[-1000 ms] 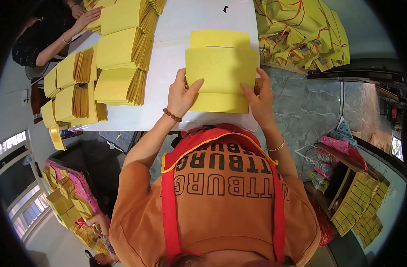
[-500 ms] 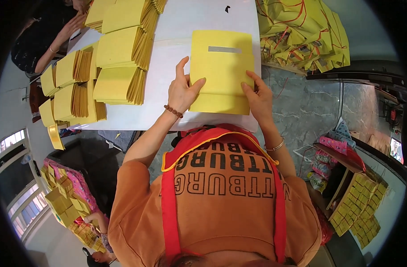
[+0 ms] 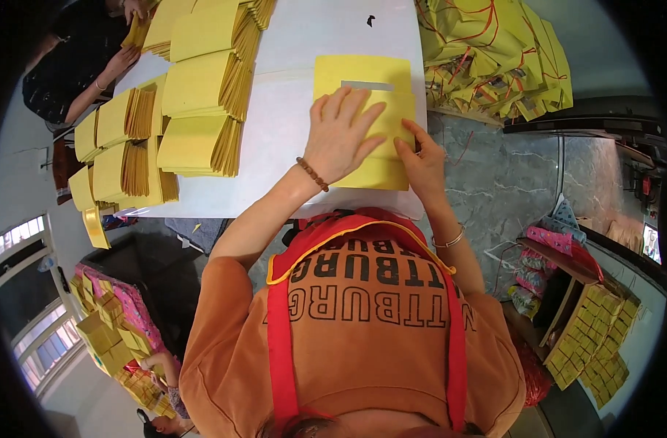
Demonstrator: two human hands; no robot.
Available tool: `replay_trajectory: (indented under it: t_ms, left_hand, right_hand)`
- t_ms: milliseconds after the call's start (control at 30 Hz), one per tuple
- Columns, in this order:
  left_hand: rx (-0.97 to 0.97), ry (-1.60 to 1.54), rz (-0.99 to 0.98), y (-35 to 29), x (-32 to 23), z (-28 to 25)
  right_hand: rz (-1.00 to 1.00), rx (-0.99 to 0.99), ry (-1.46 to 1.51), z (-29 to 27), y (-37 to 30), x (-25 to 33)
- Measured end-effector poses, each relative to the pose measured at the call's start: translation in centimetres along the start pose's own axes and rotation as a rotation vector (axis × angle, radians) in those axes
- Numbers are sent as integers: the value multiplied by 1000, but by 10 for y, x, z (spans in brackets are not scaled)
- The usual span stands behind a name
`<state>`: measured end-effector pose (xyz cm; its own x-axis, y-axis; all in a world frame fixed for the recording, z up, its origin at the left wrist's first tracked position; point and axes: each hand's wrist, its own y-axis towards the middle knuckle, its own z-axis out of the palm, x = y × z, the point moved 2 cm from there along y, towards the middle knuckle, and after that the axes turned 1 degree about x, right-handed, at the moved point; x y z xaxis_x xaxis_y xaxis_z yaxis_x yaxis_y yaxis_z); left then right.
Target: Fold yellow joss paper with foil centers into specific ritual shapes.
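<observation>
A flat yellow folded paper piece [image 3: 370, 175] with a grey strip [image 3: 368, 85] near its far end lies on the white table in front of me. My left hand [image 3: 339, 139] is laid over its left and middle part, fingers spread, wearing a brown bead bracelet. At the right edge, my right hand [image 3: 423, 157] has its thumb on top of the paper and its fingers along the edge, gripping it. Rows of folded yellow paper stacks [image 3: 194, 142] stand to the left of the paper piece, apart from both hands.
A heap of yellow pieces with red cords [image 3: 494, 58] sits at the far right. Another person's hand [image 3: 121, 60] works at the far left of the white table [image 3: 282, 109]. A small black scrap [image 3: 370, 20] lies at the back. Bundled yellow stacks [image 3: 592, 336] stand at lower right.
My left hand has moved right and forward from the paper's left edge onto its surface, fingers spreading. My right hand stays at the right edge. The other person's hands now hold something yellow.
</observation>
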<state>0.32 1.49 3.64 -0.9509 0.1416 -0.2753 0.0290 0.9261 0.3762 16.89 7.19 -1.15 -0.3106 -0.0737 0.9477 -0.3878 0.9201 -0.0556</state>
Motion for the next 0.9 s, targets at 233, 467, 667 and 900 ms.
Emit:
replay_trajectory:
  t_ms: [233, 467, 667, 900]
  left_hand:
    - [133, 60, 2, -16, 4, 26]
    - [167, 39, -10, -16, 6, 32]
    - [123, -297, -66, -19, 22, 29]
    - [-36, -500, 74, -21, 38, 14]
  right_hand:
    - [84, 106, -91, -1, -5, 16]
    - [-671, 135, -914, 20, -38, 24]
    - [-530, 308, -1002, 24, -43, 12]
    - [-466, 336, -980, 24, -39, 24]
